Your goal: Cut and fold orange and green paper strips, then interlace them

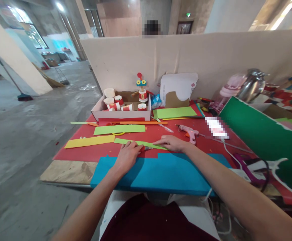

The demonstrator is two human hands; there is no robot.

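A: So where've our hands got to?
B: Left hand [128, 154]'s closed on the red-handled tool [142, 149]; right hand [173, 143]'s fingers lie together on the narrow green strip [126, 142], can't tell if we're pinching it.
A: And that strip?
B: Just behind the blue sheet [146, 172] along our bench [83, 153]'s front edge. Pink glue gun [189, 132]'s right of it, cup box [122, 115]'s at the back left corner, green panel [266, 140]'s by the right edge.

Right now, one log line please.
left hand: at red-handled tool | right hand: on green strip | glue gun: on red sheet | cups: in box
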